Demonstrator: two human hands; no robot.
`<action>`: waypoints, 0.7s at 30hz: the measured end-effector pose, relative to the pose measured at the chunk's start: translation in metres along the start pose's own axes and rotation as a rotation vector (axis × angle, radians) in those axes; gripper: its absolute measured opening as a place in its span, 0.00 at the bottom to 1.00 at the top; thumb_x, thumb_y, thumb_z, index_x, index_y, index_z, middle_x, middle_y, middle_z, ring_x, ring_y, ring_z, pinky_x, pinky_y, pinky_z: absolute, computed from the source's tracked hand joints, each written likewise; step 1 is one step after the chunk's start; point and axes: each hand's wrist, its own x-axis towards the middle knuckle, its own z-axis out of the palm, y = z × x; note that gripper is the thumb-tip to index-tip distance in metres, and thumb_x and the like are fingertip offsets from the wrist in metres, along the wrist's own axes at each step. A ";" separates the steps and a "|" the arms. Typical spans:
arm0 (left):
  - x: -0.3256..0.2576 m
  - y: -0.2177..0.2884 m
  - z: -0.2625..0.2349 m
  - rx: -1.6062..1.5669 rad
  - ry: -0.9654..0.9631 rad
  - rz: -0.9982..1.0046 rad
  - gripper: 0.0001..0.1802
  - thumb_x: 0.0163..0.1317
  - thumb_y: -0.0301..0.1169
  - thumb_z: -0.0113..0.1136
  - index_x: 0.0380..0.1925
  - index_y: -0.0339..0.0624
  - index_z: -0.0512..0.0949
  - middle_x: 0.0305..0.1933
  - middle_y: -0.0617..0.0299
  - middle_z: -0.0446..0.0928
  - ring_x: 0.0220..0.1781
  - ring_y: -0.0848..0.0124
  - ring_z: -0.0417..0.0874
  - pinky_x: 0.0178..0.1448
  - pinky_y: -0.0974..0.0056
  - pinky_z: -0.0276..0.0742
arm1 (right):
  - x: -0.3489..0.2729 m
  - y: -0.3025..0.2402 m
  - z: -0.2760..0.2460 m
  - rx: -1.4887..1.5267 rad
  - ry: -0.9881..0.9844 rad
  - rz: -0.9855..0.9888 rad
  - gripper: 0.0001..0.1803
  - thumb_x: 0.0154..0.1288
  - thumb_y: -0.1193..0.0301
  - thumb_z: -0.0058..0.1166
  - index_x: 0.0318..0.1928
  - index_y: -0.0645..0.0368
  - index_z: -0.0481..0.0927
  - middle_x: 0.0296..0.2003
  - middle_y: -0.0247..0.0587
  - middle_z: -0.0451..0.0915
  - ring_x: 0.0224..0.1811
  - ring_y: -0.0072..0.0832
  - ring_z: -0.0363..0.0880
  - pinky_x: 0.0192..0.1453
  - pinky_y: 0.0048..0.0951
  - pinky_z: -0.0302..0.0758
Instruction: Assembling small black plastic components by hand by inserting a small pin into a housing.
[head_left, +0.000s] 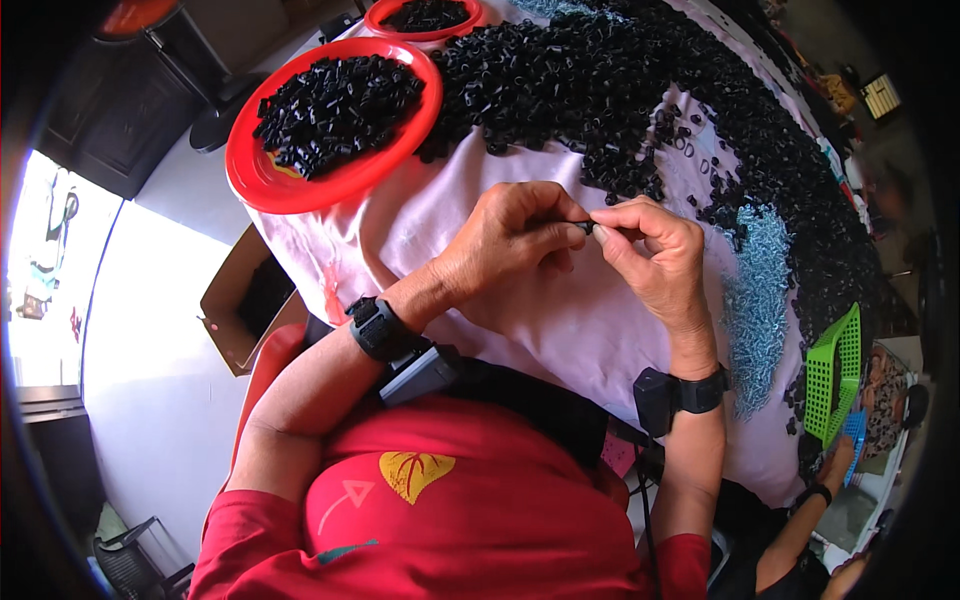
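Note:
My left hand and my right hand meet fingertip to fingertip over a pink cloth on the table. Between them they pinch one small black tubular part. Both wrists carry black strapped devices. A big heap of the same black parts lies just beyond my hands. To the right of my right hand lies a strip of small silvery-blue metal pieces.
A red plate heaped with black parts sits at the far left, a second red plate behind it. An open cardboard box stands below the table's left edge. A green basket is at the right; another person's arm reaches in lower right.

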 end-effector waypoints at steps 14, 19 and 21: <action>-0.004 -0.004 0.014 0.231 0.103 0.114 0.08 0.64 0.24 0.63 0.40 0.30 0.80 0.23 0.59 0.82 0.28 0.75 0.87 0.34 0.69 0.81 | -0.003 -0.002 0.003 -0.045 -0.006 -0.007 0.07 0.59 0.83 0.62 0.38 0.64 0.86 0.32 0.40 0.84 0.29 0.24 0.83 0.32 0.24 0.78; 0.001 0.000 0.017 -0.003 0.115 -0.018 0.09 0.69 0.26 0.62 0.45 0.32 0.80 0.35 0.63 0.83 0.37 0.78 0.84 0.41 0.69 0.81 | -0.004 -0.004 0.005 -0.025 0.103 0.108 0.07 0.61 0.82 0.61 0.40 0.64 0.87 0.34 0.40 0.85 0.33 0.26 0.85 0.34 0.24 0.79; 0.002 -0.006 0.011 -0.049 0.102 -0.018 0.10 0.70 0.27 0.62 0.47 0.32 0.80 0.38 0.63 0.83 0.39 0.77 0.84 0.44 0.69 0.81 | 0.000 -0.004 0.009 -0.072 0.099 0.042 0.08 0.62 0.82 0.60 0.40 0.63 0.87 0.35 0.41 0.85 0.36 0.28 0.85 0.35 0.25 0.80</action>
